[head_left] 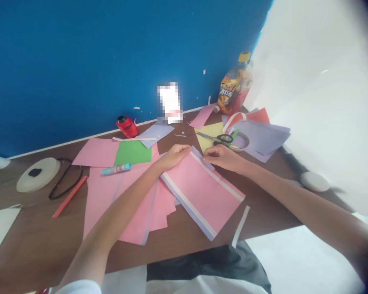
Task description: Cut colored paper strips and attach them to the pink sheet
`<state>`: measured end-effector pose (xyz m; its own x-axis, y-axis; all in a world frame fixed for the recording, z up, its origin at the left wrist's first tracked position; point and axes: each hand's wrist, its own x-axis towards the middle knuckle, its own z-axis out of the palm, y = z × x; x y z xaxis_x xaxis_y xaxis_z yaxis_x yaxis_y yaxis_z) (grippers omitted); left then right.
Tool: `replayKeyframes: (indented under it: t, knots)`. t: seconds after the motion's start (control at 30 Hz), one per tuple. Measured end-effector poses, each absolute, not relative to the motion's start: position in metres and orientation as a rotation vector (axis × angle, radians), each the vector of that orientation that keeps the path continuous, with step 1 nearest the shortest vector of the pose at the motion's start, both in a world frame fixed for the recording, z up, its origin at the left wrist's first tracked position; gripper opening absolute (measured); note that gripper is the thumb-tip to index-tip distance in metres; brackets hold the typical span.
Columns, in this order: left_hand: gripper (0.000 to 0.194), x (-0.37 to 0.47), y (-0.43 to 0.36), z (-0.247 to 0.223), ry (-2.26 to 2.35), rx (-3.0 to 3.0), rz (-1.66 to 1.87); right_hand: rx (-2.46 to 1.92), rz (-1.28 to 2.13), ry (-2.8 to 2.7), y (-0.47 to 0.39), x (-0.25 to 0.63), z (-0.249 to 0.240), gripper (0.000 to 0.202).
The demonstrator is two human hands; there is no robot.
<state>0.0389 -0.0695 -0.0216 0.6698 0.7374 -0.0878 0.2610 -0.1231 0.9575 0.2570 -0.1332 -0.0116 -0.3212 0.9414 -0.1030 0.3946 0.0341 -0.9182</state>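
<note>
A pink paper sheet (207, 192) lies tilted on the table in front of me, with white strips along two sides and purple paper showing at its edges. My left hand (175, 158) pinches its far corner, thumb and fingers together. At the upper right side, my right hand (221, 157) has its thumb and forefinger closed on the edge of the purple paper (209, 165). Just beyond the right hand are black-handled scissors (222, 139) and a roll of tape (243, 142). A glue stick (116, 169) rests on pink sheets (101, 183) left of my left forearm.
Along the wall stand a red spool (127, 127) and a drink bottle (235, 87). Purple sheets (266, 136) lie at the right, with a green paper (133, 152) at the left. A white strip (241, 226) overhangs the table's front edge. A round white lid (38, 174) sits far left.
</note>
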Motion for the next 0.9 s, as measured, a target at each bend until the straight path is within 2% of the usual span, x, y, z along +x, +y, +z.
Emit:
replayKeyframes:
  t: [0.9]
  knots:
    - [0.043,0.0364,-0.0665,-0.0285,0.77,1.689,0.502,-1.471,1.064,-1.922,-0.135,0.2553,-0.0081,0.025]
